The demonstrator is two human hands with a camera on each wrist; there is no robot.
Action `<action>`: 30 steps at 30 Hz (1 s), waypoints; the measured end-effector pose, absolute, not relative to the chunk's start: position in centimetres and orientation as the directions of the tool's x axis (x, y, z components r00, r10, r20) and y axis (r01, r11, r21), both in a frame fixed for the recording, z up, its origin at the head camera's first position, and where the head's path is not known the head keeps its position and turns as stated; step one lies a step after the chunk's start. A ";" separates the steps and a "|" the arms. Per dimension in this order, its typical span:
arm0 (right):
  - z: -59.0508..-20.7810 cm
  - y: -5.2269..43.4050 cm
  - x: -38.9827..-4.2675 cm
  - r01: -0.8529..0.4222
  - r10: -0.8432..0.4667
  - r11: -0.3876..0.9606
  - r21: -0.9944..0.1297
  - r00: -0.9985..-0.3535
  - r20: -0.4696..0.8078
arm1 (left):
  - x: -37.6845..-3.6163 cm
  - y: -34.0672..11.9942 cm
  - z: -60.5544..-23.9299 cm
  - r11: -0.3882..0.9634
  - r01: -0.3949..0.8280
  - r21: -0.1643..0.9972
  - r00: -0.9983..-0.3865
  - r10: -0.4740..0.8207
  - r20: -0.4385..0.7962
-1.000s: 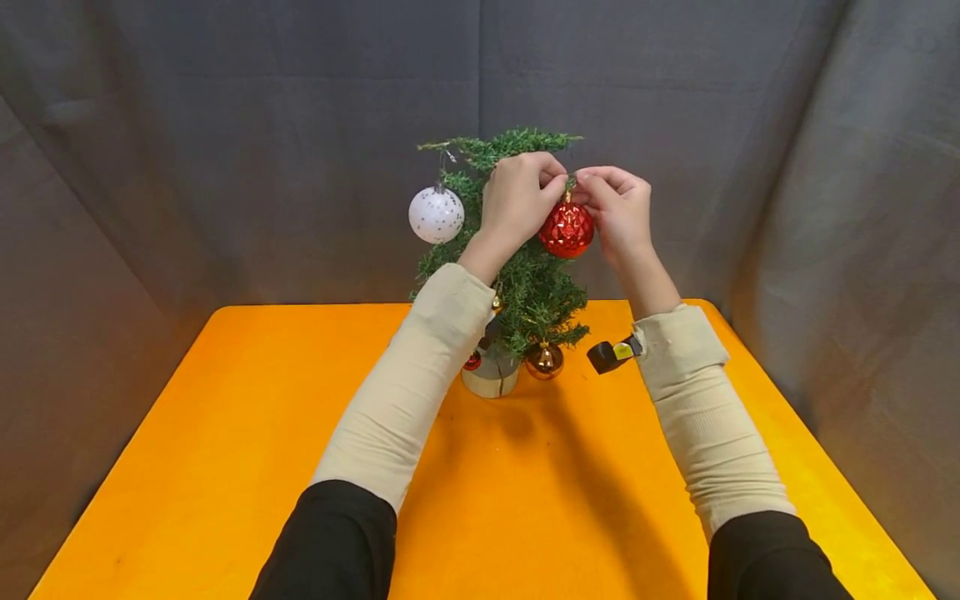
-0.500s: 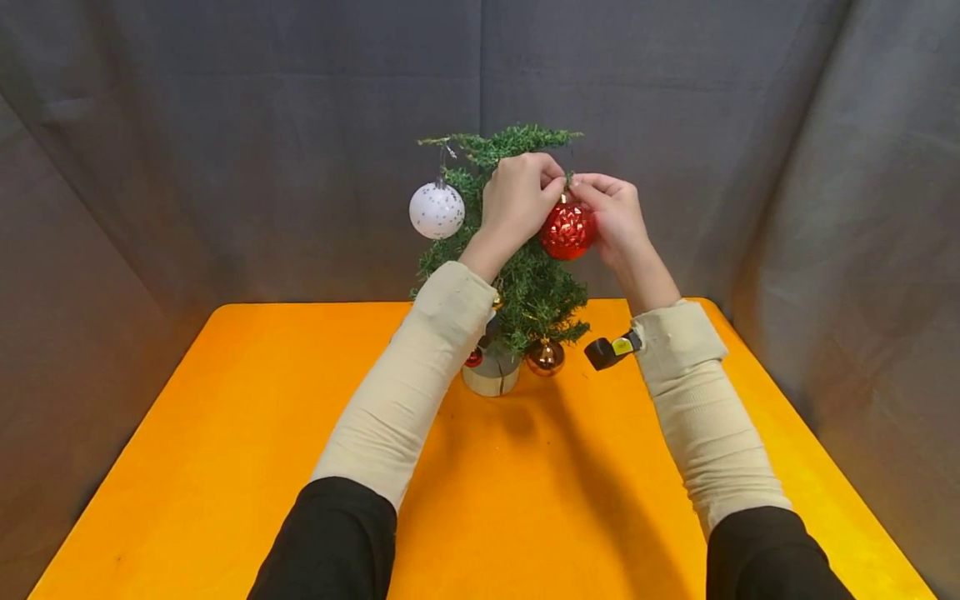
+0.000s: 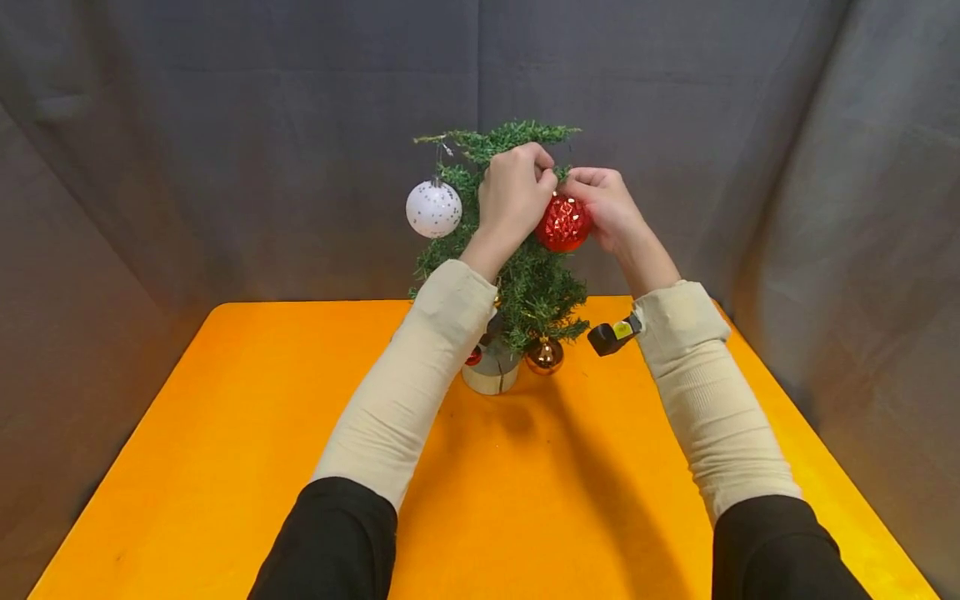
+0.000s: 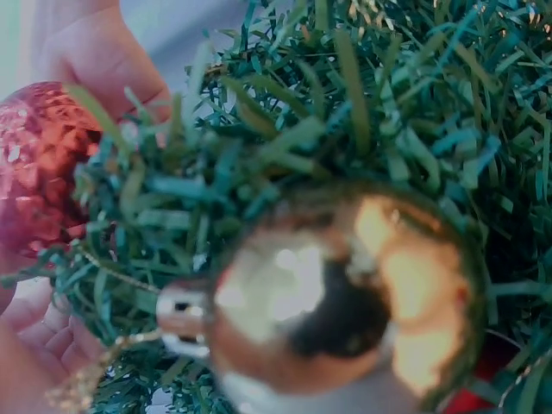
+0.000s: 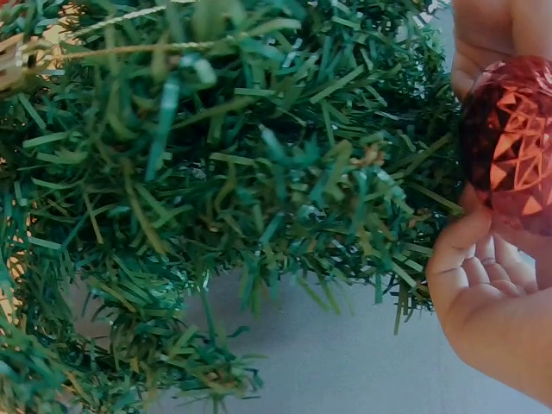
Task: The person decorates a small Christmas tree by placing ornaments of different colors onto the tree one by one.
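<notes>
Faceted glossy red bauble (image 3: 563,223) hanging at tree (image 3: 525,283) top; left hand (image 3: 512,196) and right hand (image 3: 611,208) apparently pinching its loop

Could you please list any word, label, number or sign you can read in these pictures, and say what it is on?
No text can be read in any view.
The yellow label on the black wrist device by the right sleeve is too small to read.
The red bauble, white bauble, copper bauble, small tree and orange table bear no writing.
</notes>
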State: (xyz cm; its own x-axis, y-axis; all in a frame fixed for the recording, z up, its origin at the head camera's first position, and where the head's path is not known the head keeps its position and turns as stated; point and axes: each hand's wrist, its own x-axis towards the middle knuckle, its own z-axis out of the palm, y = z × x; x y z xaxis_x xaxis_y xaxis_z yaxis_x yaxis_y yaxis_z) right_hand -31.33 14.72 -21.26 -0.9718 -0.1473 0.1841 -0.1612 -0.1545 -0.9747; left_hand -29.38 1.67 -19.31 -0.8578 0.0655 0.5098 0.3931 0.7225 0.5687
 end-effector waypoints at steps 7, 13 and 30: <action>-21.7 15.1 -31.1 -0.201 -0.168 -0.159 -0.967 -0.959 0.227 | -28.7 1.4 -19.5 0.751 0.384 0.537 -0.861 0.081 0.502; -21.8 15.5 -30.9 -0.217 -0.150 -0.201 -0.955 -0.957 0.249 | -28.3 1.3 -19.5 0.761 0.413 0.500 -0.846 0.116 0.521; -22.4 17.8 -29.0 -0.466 -0.071 -0.169 -0.869 -0.873 0.482 | -25.5 -1.4 -20.5 0.600 0.657 0.456 -0.683 0.219 0.697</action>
